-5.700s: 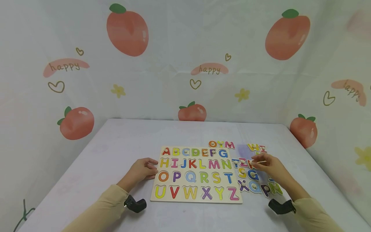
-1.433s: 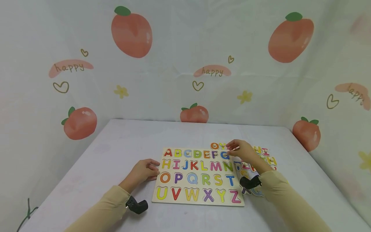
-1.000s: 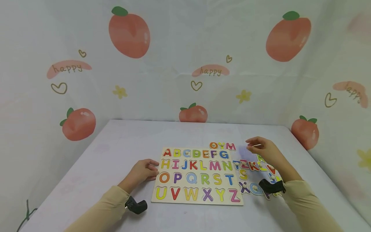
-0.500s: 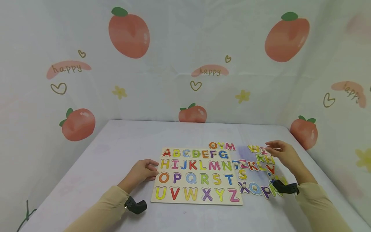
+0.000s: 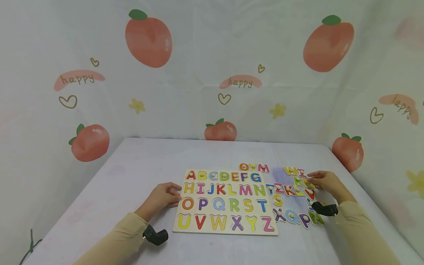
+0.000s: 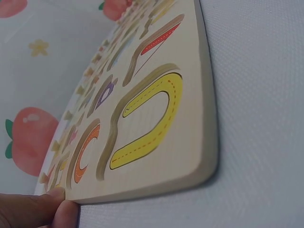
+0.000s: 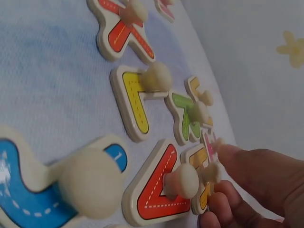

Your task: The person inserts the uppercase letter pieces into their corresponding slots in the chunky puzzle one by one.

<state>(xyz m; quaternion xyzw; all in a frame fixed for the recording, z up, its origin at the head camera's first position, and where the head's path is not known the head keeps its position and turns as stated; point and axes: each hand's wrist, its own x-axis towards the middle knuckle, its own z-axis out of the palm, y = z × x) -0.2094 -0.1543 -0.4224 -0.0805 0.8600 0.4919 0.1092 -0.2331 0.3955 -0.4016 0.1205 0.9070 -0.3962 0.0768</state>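
The wooden alphabet puzzle board [image 5: 225,232] lies flat on the table, with knobbed letters A to G in its top row. My left hand [image 5: 162,195] holds the board's left edge; in the left wrist view the thumb [image 6: 35,206] touches that edge, with a fingertip beside it. My right hand [image 5: 328,183] is over the loose pieces, at the yellow-orange H piece [image 5: 310,183]. In the right wrist view, the H's knob [image 7: 212,172] lies between the right thumb [image 7: 259,168] and curled fingers, with no clear grip seen. The I piece [image 5: 301,172] lies just beyond.
Right of the board lie several loose knobbed letters, among them V [image 5: 310,194], K [image 5: 289,190], X [image 5: 279,214] and P [image 5: 304,220]. Pieces O [image 5: 243,167], Y and M lie behind the board's top edge. A printed cloth wall [image 5: 185,103] stands behind the table.
The loose G piece has gone from the right-hand group into the board's top row. My right hand has since moved right and then nearer, from the I piece to the H. My left hand stays put.
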